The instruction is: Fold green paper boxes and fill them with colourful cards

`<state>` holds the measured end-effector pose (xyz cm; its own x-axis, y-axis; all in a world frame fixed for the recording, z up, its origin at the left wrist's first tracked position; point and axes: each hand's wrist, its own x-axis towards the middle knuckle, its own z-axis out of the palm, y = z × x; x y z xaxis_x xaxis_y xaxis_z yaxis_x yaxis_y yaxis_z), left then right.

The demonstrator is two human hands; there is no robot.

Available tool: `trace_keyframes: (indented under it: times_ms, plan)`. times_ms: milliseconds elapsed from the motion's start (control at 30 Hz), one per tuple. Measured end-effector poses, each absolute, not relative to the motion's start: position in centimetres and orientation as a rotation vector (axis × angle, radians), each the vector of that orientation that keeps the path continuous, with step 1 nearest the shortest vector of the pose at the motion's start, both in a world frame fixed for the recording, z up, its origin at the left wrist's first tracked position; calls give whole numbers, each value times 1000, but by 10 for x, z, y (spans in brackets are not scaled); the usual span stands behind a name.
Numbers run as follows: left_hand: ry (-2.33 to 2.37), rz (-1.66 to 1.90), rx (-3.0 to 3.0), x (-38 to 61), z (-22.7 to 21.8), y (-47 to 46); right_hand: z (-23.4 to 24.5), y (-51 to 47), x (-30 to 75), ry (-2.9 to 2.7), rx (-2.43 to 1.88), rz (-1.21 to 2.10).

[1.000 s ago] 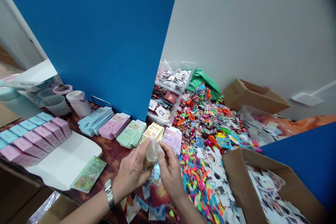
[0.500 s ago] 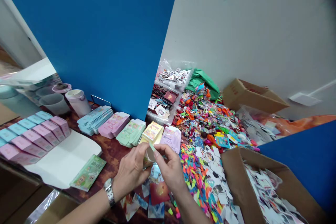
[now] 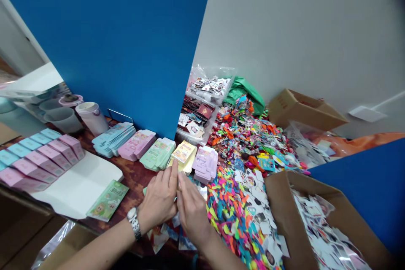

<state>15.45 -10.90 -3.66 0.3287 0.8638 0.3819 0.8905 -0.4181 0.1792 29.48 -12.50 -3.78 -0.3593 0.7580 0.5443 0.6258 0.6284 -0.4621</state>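
My left hand (image 3: 160, 200), with a watch on its wrist, and my right hand (image 3: 190, 209) meet over the dark table, fingers pressed together around a small pale green box (image 3: 177, 182) that they almost hide. Just beyond the hands lie stacks of flat carton blanks: yellow (image 3: 183, 154), lilac (image 3: 205, 162), green (image 3: 157, 155), pink (image 3: 136, 143) and light blue (image 3: 113, 135). Loose picture cards (image 3: 160, 236) lie under the wrists. A green flat carton (image 3: 108, 200) rests on a white sheet (image 3: 76, 187) to the left.
Folded pink and blue boxes (image 3: 38, 156) line the left edge. A heap of small colourful pieces (image 3: 234, 215) spreads to the right, next to an open cardboard box (image 3: 281, 215) of printed cards. Clear trays (image 3: 202, 109), cups (image 3: 91, 118) and a blue partition (image 3: 126, 50) stand behind.
The hands have closed in around the small box, which showed as an open pale carton a second ago. Both hands have shifted slightly left and lower.
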Motion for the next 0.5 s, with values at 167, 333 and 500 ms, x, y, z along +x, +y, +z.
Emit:
trace_keyframes:
  times_ms: [167,333,500]
  plan:
    - [-1663,-673,-2518,152,-37,-111,-41,-125,299,-1994,-1099,495]
    - [-1651,-799,-2509,150,-34,-110,-36,-124,310,-1738,-1130,767]
    - [-1543,-961,-2466,153,-41,-112,-29,-126,309,-1836,-1203,654]
